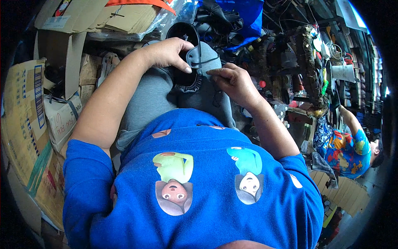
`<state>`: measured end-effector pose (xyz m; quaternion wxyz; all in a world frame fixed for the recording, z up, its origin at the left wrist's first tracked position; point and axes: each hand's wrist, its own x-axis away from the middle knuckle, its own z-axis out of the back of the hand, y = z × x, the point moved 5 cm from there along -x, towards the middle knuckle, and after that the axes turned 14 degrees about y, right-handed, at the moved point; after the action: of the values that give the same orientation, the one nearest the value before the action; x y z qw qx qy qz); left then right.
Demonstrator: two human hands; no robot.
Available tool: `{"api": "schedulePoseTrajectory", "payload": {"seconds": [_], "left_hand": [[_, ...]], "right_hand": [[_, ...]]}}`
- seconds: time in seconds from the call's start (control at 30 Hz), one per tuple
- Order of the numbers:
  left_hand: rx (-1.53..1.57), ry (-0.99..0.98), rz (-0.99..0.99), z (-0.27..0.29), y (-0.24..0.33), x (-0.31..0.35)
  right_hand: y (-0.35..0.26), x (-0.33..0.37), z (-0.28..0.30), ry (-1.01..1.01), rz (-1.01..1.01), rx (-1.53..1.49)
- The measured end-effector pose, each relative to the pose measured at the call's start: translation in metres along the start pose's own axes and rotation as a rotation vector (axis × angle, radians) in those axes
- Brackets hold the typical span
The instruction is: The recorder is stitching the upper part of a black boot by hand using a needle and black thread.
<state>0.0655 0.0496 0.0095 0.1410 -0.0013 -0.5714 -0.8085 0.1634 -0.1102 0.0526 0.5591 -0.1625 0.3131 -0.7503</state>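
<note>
A black shoe upper (195,52), smooth and leather-like, rests across my grey-trousered lap, with two eyelets on its flap and a gathered lower edge. My left hand (168,54) grips it from the left, its thumb bent toward the flap and fingers curled over the edge. From the flap, a thin black lace (207,62) stretches right to my right hand (236,81). That hand is closed, forefinger pointing left and thumb tucked against it, with the lace seemingly caught between them. A dark thin strand hangs below it. The upper's inside is mostly hidden.
Cardboard boxes (25,108) crowd my left side. Ahead lie flattened cardboard (128,18), black pieces (217,20) and a blue plastic sheet (248,20). At the right stands a cluttered rack (290,62); beyond it sits another person (348,145) in a colourful shirt, an arm stretched forward.
</note>
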Motion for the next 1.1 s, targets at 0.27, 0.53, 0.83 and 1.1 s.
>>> {"api": "schedulePoseTrajectory", "payload": {"seconds": [0.27, 0.53, 0.83, 1.1], "left_hand": [[0.033, 0.044, 0.047, -0.006, -0.006, -0.004], [0.099, 0.006, 0.000, -0.010, -0.002, -0.008], [0.087, -0.043, -0.002, -0.009, -0.005, -0.011], [0.122, -0.008, -0.036, -0.011, -0.007, -0.013]], "right_hand": [[-0.005, -0.004, 0.000, 0.036, 0.084, 0.051], [-0.009, -0.015, 0.006, -0.057, 0.182, 0.177], [0.023, -0.022, -0.006, -0.164, -0.027, -0.114], [0.044, -0.030, -0.020, -0.178, -0.065, -0.275]]}}
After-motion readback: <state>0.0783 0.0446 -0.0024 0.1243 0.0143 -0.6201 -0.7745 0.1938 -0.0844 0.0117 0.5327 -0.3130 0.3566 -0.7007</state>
